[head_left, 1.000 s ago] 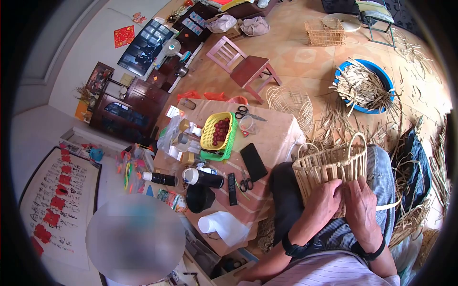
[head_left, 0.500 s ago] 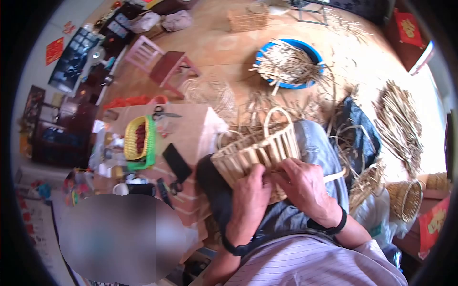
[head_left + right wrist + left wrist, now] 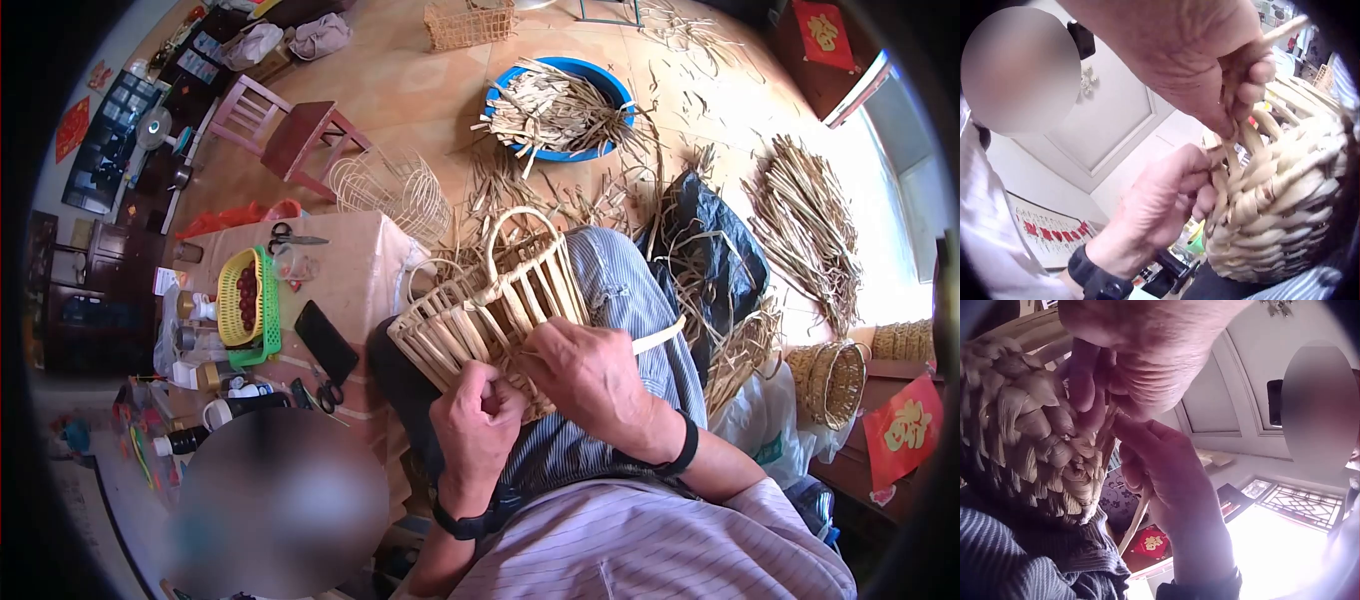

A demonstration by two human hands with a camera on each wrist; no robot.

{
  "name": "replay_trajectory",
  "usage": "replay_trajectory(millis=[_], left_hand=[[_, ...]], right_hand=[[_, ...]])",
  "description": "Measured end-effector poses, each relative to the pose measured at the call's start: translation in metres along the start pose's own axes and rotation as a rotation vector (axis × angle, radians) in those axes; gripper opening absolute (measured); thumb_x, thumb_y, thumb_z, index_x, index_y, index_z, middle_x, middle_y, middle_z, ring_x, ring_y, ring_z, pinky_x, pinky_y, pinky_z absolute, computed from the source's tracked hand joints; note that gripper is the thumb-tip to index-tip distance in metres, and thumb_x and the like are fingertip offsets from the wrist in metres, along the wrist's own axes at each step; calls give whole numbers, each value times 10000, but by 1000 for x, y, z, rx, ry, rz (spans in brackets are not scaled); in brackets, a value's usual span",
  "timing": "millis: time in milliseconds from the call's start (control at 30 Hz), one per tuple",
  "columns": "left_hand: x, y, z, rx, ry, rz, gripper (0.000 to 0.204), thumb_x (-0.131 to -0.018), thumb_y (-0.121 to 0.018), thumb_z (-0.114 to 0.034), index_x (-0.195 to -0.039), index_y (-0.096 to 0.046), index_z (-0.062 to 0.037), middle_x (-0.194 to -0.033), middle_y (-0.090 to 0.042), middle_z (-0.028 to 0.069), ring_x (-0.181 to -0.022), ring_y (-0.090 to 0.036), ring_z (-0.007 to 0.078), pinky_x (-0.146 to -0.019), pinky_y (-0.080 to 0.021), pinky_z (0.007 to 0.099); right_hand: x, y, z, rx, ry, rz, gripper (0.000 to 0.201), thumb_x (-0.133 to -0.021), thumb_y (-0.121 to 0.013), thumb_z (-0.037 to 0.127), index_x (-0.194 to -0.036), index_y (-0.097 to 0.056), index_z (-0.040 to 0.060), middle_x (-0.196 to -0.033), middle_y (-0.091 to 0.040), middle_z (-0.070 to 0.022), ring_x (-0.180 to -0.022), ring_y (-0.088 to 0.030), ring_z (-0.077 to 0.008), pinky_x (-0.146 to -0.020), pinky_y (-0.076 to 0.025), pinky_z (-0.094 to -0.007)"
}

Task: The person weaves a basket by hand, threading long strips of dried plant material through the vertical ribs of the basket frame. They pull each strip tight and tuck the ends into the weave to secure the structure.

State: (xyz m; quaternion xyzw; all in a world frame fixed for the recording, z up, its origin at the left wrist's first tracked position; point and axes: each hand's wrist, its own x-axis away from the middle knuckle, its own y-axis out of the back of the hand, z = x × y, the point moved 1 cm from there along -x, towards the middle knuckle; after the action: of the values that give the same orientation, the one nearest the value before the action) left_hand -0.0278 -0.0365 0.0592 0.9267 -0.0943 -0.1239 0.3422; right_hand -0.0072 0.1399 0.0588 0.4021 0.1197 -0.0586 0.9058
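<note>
A small woven basket point(image 3: 450, 335) of dried plant strips, with two looped handles, lies tilted on the person's lap. Dense weave covers its lower part point(image 3: 1285, 206), while bare upright strips form the upper side. The left hand point(image 3: 480, 425) pinches the basket's near side with curled thumb and fingers. Just above and right of it, the right hand point(image 3: 595, 375) pinches a pale strip point(image 3: 660, 335) against the uprights. The strip's loose end sticks out past the right hand. In the right wrist view the left hand point(image 3: 1169, 194) is close below the right fingertips.
Left of the lap, a cloth-covered table point(image 3: 345, 240) bears scissors point(image 3: 295, 238), a black phone point(image 3: 327, 342) and a yellow basket point(image 3: 232, 305) of red fruit. A blue tub point(image 3: 625, 110) of strips, a black bag point(image 3: 715, 240) and strip bundles point(image 3: 810, 230) occupy the floor.
The head view has swung right, so the room shifts left. The basket leans more, and the right hand has moved from beside the left hand to higher up along the basket's side.
</note>
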Motion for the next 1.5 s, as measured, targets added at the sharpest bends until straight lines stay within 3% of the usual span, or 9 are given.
replay_trajectory(millis=[333, 533, 633, 833, 933, 1100, 1333, 1400, 1500], left_hand=[[5, 3, 6, 48, 30, -15, 192, -818, -787, 0, -863, -609, -55, -623, -555, 73, -500, -592, 182, -529, -512, 336], [1, 1, 5, -39, -164, -130, 196, -801, -759, 3, -807, -573, -59, -597, -456, 52, -490, -507, 131, -504, -464, 320], [8, 9, 12, 26, 15, -53, 192, -803, -751, 2, -815, -569, -59, -614, -460, 57, -480, -478, 149, -495, -450, 334], [10, 17, 26, -75, -193, -66, 211, -807, -742, 2, -826, -539, -50, -661, -462, 57, -532, -457, 129, -503, -410, 324], [19, 35, 35, -16, 86, 23, 216, -815, -732, 3, -824, -521, -45, -670, -449, 31, -560, -424, 95, -507, -368, 303], [37, 53, 58, 62, 158, 7, 196, -814, -682, 26, -826, -500, -47, -677, -363, -28, -591, -342, 48, -525, -284, 286], [52, 83, 75, -42, 265, 106, 175, -805, -687, 26, -801, -523, -34, -636, -478, -7, -563, -410, 57, -522, -343, 278], [56, 102, 62, 424, 494, 232, 90, -906, -658, 22, -872, -585, -18, -724, -669, 53, -641, -619, 72, -565, -444, 246], [52, 114, 27, 699, 410, 372, 72, -979, -649, -21, -941, -589, -9, -823, -702, 95, -752, -677, 118, -695, -508, 262]], right_hand=[[-3, 11, 2, 34, 48, -33, 235, -922, -820, 141, -896, -600, 62, -830, -603, -100, -744, -703, -324, -629, -576, -447], [-22, 17, 2, 19, 105, -35, 208, -935, -807, 149, -924, -623, 52, -838, -616, -104, -724, -704, -321, -623, -574, -453], [-18, 15, 2, -11, 91, 56, 205, -939, -811, 160, -940, -636, 52, -848, -633, -111, -742, -719, -344, -629, -575, -465], [-9, 17, -7, -100, 52, 92, 262, -948, -835, 224, -978, -630, 64, -834, -664, -107, -721, -725, -352, -613, -575, -464], [-6, 14, -2, -123, 29, 91, 270, -932, -859, 222, -978, -645, 64, -842, -680, -104, -724, -727, -352, -623, -575, -456], [5, 19, -13, -183, -22, 90, 214, -921, -875, 151, -969, -694, 49, -861, -697, -103, -734, -728, -350, -643, -571, -443], [31, 15, -24, -157, -1, 95, 204, -915, -842, 165, -1000, -681, 72, -946, -686, -84, -848, -716, -316, -713, -581, -444], [27, 19, -17, 26, 154, -39, 223, -882, -842, 149, -1021, -682, 79, -1001, -677, -76, -900, -686, -288, -767, -574, -424], [22, 6, 12, -96, 374, 0, 369, -870, -824, 191, -1202, -712, 76, -1168, -676, -73, -1092, -659, -250, -907, -559, -404]])
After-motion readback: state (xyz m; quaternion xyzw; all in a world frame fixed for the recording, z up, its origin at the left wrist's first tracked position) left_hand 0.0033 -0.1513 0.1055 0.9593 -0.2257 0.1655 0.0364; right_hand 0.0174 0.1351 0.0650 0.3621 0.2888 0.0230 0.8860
